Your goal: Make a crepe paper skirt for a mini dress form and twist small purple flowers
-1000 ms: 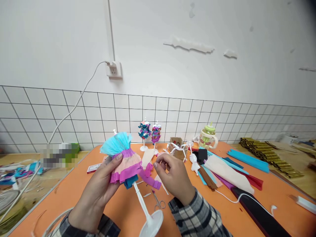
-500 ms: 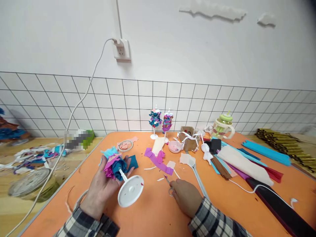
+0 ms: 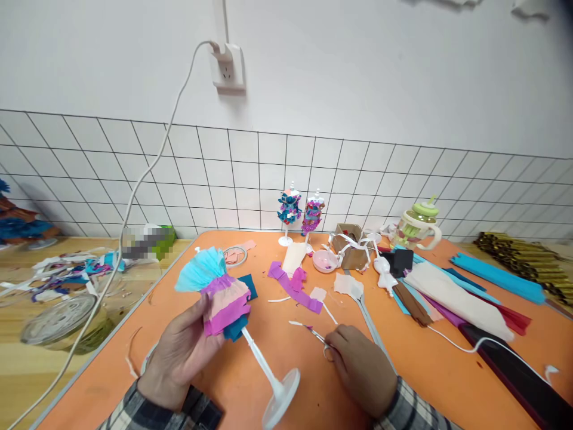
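My left hand (image 3: 183,352) is closed round a miniature dress form dressed in crepe paper (image 3: 226,301), with light-blue, purple, pale-peach and dark-teal layers. Its white stem and round base (image 3: 281,399) point down to the right, towards me. Low over the orange tabletop, my right hand (image 3: 360,364) grips small scissors (image 3: 320,338) by the handle, tips pointing left. Just beyond the tips lie a purple paper strip (image 3: 299,294) and thin white scraps. A dark-teal paper square (image 3: 248,288) shows behind the dress form.
Two decorated dress forms (image 3: 289,209) stand at the back, near a pink bowl (image 3: 325,261) and a cardboard box (image 3: 353,248). Crepe paper rolls (image 3: 452,292), a white cable and a lidded cup (image 3: 418,224) are on the right. A tape roll (image 3: 235,257) lies back left.
The dress form has turned in my left hand, so its paper skirt shows from the side and its base has swung down right. My right hand with the scissors has shifted slightly right.
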Available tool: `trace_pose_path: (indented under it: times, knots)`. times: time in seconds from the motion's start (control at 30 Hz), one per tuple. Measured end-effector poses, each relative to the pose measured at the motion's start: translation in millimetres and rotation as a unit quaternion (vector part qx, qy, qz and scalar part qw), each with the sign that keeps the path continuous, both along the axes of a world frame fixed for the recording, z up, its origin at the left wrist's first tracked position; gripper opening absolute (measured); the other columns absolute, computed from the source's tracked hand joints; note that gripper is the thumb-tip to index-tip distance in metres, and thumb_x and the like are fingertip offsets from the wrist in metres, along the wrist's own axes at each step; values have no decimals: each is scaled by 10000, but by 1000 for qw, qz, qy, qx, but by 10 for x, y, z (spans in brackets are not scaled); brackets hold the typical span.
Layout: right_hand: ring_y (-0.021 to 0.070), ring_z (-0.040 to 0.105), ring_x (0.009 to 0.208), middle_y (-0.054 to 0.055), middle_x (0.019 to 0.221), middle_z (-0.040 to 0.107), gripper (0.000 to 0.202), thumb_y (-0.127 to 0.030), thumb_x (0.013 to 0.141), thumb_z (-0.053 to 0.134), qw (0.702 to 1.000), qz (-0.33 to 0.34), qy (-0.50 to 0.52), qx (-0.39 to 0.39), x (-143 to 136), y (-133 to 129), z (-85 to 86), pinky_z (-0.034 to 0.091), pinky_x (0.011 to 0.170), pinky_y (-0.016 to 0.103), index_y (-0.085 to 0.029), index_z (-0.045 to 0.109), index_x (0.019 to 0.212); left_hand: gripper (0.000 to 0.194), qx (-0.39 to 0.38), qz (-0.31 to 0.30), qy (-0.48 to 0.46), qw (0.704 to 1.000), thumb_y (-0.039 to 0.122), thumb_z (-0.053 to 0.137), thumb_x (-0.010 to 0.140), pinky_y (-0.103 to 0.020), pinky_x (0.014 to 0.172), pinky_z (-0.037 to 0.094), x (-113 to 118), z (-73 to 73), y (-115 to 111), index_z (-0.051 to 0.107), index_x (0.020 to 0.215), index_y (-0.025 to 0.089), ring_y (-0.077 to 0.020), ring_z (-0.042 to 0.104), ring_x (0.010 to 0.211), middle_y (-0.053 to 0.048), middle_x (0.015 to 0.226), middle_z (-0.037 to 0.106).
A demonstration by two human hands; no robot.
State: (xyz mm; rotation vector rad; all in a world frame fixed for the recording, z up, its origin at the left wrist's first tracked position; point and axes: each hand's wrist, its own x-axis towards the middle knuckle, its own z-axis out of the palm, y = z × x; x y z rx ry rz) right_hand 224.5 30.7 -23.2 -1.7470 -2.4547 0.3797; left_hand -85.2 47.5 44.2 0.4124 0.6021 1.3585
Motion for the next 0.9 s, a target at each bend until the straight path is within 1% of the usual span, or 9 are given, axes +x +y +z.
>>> trace_pose_path:
  times: [0.13,0.3,0.37,0.43,0.6,0.67,0.77,0.83,0.9]
  knots:
    - [257,610,1069,93,1133,637,321,-137,925,482,999,16,-38,-32,-80,72,70,481,859,354,-212,635,1197,290,-18,-40,40,998,1,744,685,-362,607,657,45,-10,-9,700,946,120,-302,769,751,-147,891,784]
    - [257,677,975,130,1054,655,348,6,912,383,986,-28,-147,-75,-211,0,25,504,754,326,-156,645,1075,341,-47,21,67,996,-70,652,708,-329,597,658,162,23,-7,700,1003,93,-252,758,665,-124,835,780]
    - [257,694,961,140,1062,650,392,45,907,330,982,-55,-166,-73,-251,-65,48,507,726,320,-155,634,1053,388,-56,42,69,995,-57,618,739,-359,605,662,214,33,-9,689,1081,112,-267,763,677,-119,860,782]
    - [256,714,907,140,1060,643,406,50,909,310,979,-82,-174,-72,-255,-122,71,498,657,308,-166,617,1064,409,-69,49,73,994,-39,591,773,-432,694,665,253,32,-6,675,1136,131,-285,770,722,-123,917,786]
    - [239,727,758,120,1043,631,349,2,918,348,979,-106,-169,-49,-53,-217,-59,431,549,287,-189,611,1044,283,-88,20,85,992,-1,523,856,-510,784,642,269,-2,11,683,1062,109,-257,764,709,-128,886,783]
    - [230,722,776,104,1067,643,303,-63,941,368,988,-91,-123,-32,79,-230,-163,438,580,287,-204,614,1047,291,-91,20,73,993,19,496,882,-497,737,652,276,-3,7,672,1089,125,-258,763,713,-126,895,783]
    - [196,703,835,54,1018,686,268,-119,940,389,995,-88,37,-18,231,-196,-251,463,681,286,-226,593,1076,353,-99,24,77,992,-10,482,864,-417,583,659,315,13,-18,648,1141,132,-264,758,657,-127,858,781]
    - [159,676,782,25,915,688,171,-133,886,446,978,-113,173,-30,250,-133,-220,466,695,272,-209,562,987,435,-107,22,81,991,-59,485,824,-354,530,649,350,25,-39,634,1185,132,-255,758,631,-118,824,778]
    - [124,637,662,10,875,664,107,-201,810,552,936,-119,315,-99,180,-51,-117,465,612,244,-201,494,900,521,-104,31,79,991,-94,501,781,-315,527,647,371,35,-61,626,1226,147,-249,764,649,-106,825,782]
